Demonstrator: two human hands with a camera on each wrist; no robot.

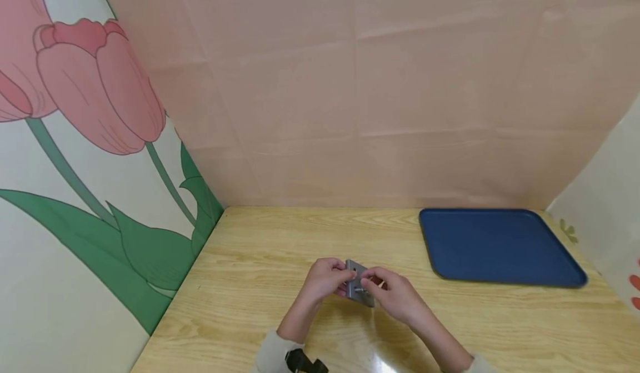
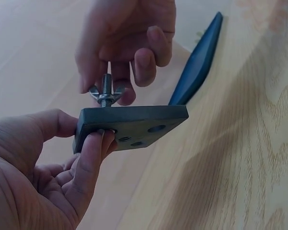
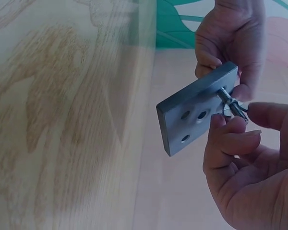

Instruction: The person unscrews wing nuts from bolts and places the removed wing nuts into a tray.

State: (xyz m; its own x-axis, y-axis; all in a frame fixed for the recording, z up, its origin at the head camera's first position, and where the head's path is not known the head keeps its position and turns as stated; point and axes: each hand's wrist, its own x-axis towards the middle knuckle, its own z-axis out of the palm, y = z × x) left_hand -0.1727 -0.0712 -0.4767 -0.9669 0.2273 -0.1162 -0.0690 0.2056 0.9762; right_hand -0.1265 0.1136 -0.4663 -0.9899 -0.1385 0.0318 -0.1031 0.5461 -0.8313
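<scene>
My left hand (image 1: 324, 278) grips a small grey metal plate (image 1: 359, 295) above the table, thumb on one side and fingers on the other. Several round holes show in the plate (image 3: 194, 112) in the right wrist view. A threaded bolt (image 2: 106, 81) sticks out of one hole near the held edge, and a wing nut (image 2: 105, 97) sits on its thread, a little off the plate. My right hand (image 1: 392, 295) has thumb and finger at the wing nut's wings, pinching it. The bolt's head is hidden behind my left fingers.
A blue tray (image 1: 500, 248) lies on the wood-grain table (image 1: 260, 250) at the back right. A pinkish sheet (image 1: 370, 95) hangs behind the table, and a wall with painted tulips (image 1: 100, 84) stands at the left.
</scene>
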